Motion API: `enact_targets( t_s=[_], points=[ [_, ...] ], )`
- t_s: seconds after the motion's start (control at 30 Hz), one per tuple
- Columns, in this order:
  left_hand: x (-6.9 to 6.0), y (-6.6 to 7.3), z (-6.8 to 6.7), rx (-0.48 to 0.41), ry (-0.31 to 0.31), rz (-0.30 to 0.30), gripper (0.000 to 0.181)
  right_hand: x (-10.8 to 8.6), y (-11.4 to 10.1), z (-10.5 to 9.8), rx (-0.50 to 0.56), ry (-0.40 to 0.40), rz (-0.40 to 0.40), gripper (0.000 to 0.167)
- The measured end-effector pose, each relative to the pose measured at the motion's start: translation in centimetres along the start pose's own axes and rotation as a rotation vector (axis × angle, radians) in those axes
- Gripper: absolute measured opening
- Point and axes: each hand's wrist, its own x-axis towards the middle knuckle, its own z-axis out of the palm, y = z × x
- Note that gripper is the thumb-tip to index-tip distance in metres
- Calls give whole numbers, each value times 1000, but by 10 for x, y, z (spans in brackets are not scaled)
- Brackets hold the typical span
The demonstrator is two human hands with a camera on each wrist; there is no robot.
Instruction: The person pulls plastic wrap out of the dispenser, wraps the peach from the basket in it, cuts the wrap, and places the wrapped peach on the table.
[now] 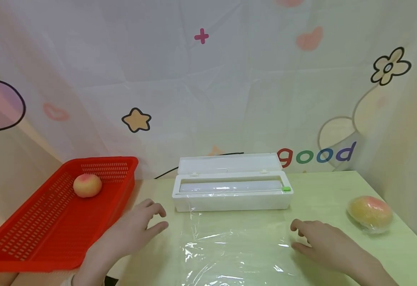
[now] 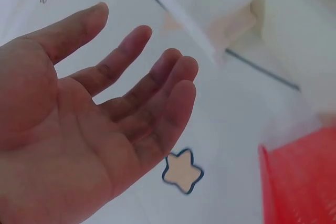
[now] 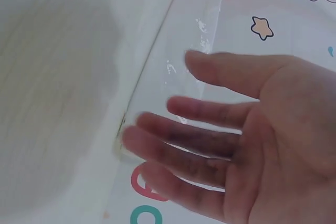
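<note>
The film (image 1: 226, 254) lies flat and shiny on the table (image 1: 319, 192), running from the front of the white box (image 1: 230, 203) to the near edge of the head view. Left hand (image 1: 137, 226) and right hand (image 1: 324, 240) hang on either side of it, fingers loosely bent and thumbs spread away, holding nothing. The box's lid (image 1: 230, 163) stands open at the back, showing the roll (image 1: 230, 186) inside and a green tab (image 1: 286, 189) at its right end. To the left, a red basket (image 1: 69, 230) holds one peach (image 1: 87, 185); near the table's right edge sits a wrapped peach (image 1: 371, 212). Behind hangs a printed cloth (image 1: 230, 99).
</note>
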Motion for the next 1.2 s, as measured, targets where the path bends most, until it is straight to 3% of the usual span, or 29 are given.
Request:
enact_targets(
  t_s=[0.17, 0.3, 0.43, 0.67, 0.87, 1.03, 1.2],
  points=[
    [2, -7, -34, 13, 15, -120, 23, 7, 0, -5, -6, 159, -3, 36],
    [3, -18, -56, 45, 45, -125, 29, 14, -1, -8, 22, 241, -8, 44],
    [6, -34, -73, 76, 58, -135, 29, 20, 0, -12, 42, 270, -13, 52],
    [17, -70, -94, 94, 10, -242, 44, 29, 5, -14, 64, 254, -16, 70],
    [23, -103, -100, 74, -32, -319, 49, 35, 8, -11, 91, 185, -5, 75],
    [28, -125, -104, 69, -79, -342, 53, 37, 10, -10, 85, 173, -21, 73],
    [34, -141, -108, 129, -129, -329, 61, 38, 12, -9, 93, 163, -15, 74]
  ],
)
